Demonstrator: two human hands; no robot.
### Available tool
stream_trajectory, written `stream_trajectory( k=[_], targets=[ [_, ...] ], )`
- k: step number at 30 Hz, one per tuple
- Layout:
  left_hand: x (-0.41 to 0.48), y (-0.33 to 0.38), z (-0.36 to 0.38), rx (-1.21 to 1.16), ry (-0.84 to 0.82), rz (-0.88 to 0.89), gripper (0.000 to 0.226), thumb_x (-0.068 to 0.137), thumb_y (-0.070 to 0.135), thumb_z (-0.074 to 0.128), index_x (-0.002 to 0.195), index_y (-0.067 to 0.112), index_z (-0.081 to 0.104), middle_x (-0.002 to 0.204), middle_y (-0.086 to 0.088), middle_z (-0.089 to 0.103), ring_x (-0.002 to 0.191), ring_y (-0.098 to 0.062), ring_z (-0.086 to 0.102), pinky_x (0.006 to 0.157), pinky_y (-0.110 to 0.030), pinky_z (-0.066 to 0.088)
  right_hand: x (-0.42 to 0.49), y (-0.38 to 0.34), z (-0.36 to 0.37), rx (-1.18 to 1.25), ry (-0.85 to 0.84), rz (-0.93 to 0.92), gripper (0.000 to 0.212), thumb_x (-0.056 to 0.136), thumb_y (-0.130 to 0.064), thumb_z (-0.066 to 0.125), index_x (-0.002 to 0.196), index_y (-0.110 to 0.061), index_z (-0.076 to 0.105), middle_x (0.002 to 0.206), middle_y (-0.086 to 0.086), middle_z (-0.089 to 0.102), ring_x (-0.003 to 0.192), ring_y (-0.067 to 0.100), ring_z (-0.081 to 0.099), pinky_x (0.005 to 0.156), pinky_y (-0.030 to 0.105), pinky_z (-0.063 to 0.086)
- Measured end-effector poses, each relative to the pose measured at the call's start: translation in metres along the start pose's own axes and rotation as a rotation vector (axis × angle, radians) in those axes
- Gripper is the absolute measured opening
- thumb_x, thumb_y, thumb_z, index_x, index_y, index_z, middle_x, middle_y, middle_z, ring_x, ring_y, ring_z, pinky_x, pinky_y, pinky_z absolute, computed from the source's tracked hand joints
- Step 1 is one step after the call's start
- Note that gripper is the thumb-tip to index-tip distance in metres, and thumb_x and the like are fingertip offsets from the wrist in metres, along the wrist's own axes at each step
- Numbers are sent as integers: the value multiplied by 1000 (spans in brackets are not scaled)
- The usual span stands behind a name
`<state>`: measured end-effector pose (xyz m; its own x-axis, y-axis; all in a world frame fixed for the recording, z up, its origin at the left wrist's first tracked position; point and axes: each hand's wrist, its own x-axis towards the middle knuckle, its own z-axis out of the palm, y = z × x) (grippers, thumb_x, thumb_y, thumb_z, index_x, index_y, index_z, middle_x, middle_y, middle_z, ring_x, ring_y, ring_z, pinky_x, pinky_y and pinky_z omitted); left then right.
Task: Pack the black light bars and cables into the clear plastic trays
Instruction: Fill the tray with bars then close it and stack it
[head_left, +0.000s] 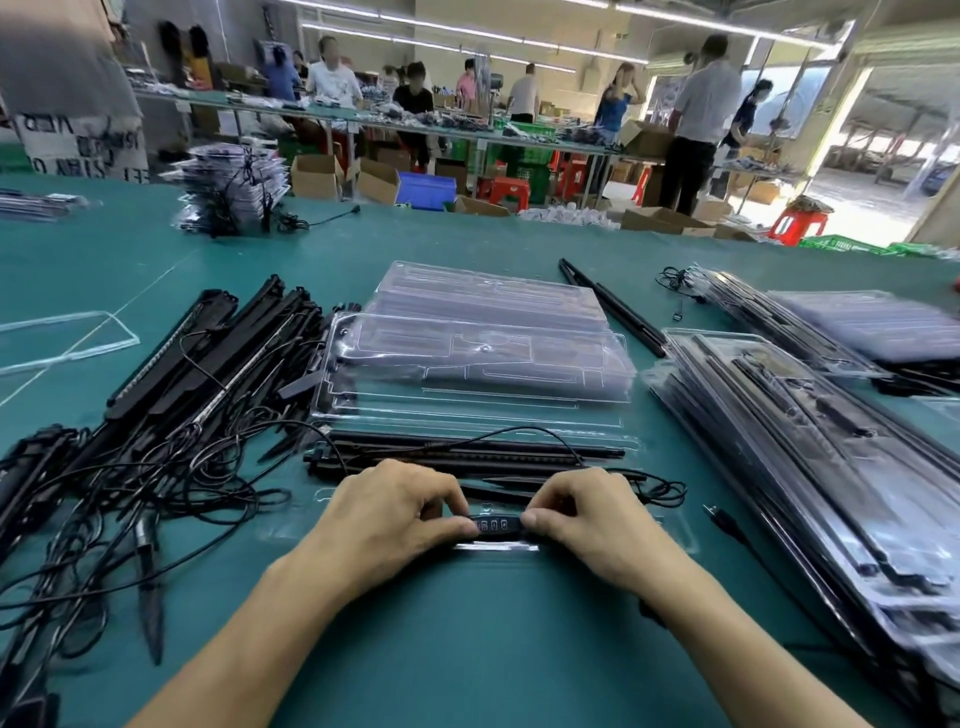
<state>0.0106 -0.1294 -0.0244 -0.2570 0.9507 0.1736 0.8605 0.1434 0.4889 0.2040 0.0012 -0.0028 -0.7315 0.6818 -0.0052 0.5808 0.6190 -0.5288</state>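
Here, on a green-topped packing table (467, 649), a loose heap of black light bars and cables (182, 395) fills the left side. Finished packs (810, 467) pile along the right edge, and a stack of empty clear plastic trays (478, 353) waits at the centre. Near the front edge lies the tray (496, 546) being filled, with light bars (467, 457) already in its far channels and their cable (524, 428) looping above. The left hand (395, 514) and right hand (592, 514) each pinch, thumb against curled fingers, one end of the button controller (496, 524) over the tray's near pocket. Seating it appears the step in hand; next, probably, an even downward press, then tucking in the slack cable.
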Motion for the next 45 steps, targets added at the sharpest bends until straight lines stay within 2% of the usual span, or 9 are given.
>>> stream_trajectory(
  k=[7, 20, 29, 32, 35, 38, 41, 43, 45],
  targets=[
    [1, -4, 5, -92, -10, -51, 16, 77, 67, 63, 81, 52, 62, 85, 34, 57, 79, 7, 53, 62, -24, 37, 4, -4, -9, 12, -90, 155, 24, 78, -44, 75, 64, -25, 70, 51, -13, 60, 52, -2, 52, 46, 14, 37],
    [2, -3, 6, -69, -40, -24, 20, 78, 67, 56, 88, 51, 60, 92, 31, 54, 81, 7, 51, 66, -29, 40, 20, -15, -19, -85, -210, 287, 37, 71, -50, 81, 63, -17, 65, 48, -6, 65, 48, 4, 56, 57, 24, 43],
    [3, -11, 0, -259, 38, -158, 11, 76, 40, 82, 71, 38, 72, 69, 21, 69, 67, 1, 63, 68, -28, 52, -18, 20, -26, -71, 82, 278, 16, 77, -55, 67, 75, -39, 65, 74, -12, 67, 81, 11, 63, 73, 32, 52],
    [4, -14, 1, -238, 150, -196, 18, 78, 35, 82, 66, 30, 69, 61, 17, 66, 57, 0, 58, 61, -22, 47, -28, 25, -41, -154, -14, 366, 20, 83, -47, 63, 76, -29, 67, 65, -8, 69, 66, 11, 65, 68, 32, 56],
    [4, -16, -1, -168, 228, -260, 23, 82, 39, 76, 64, 29, 66, 55, 12, 64, 59, -7, 61, 67, -33, 53, -34, 26, -51, -149, -109, 409, 21, 86, -22, 45, 88, -25, 66, 55, -4, 69, 48, 14, 66, 64, 33, 60],
    [2, -13, -2, -124, 279, -265, 23, 79, 41, 78, 64, 31, 64, 57, 17, 61, 57, -7, 58, 63, -34, 53, -43, 31, -59, -266, -6, 372, 30, 85, -20, 44, 106, -28, 64, 66, -3, 72, 61, 16, 70, 72, 31, 58],
    [3, 3, -2, -8, 414, -141, 17, 79, 47, 75, 74, 35, 66, 66, 17, 60, 70, -4, 57, 63, -30, 50, -43, 35, -64, -396, 188, 158, 37, 89, -36, 58, 125, -41, 55, 103, -10, 55, 102, 18, 56, 84, 32, 46],
    [11, 14, -2, 71, 409, -7, 28, 83, 58, 66, 99, 35, 70, 96, 17, 65, 97, -12, 57, 83, -34, 49, -36, 34, -64, -427, 46, 82, 53, 91, -39, 59, 140, -47, 39, 116, -8, 44, 116, 18, 45, 97, 34, 40],
    [22, 20, 0, 189, 204, 47, 66, 82, 74, 45, 133, 33, 58, 133, 10, 57, 126, -15, 47, 108, -36, 37, -29, 34, -57, -485, -86, 79, 56, 94, -36, 55, 143, -50, 35, 129, -6, 46, 122, 21, 43, 104, 36, 38]
  ],
)
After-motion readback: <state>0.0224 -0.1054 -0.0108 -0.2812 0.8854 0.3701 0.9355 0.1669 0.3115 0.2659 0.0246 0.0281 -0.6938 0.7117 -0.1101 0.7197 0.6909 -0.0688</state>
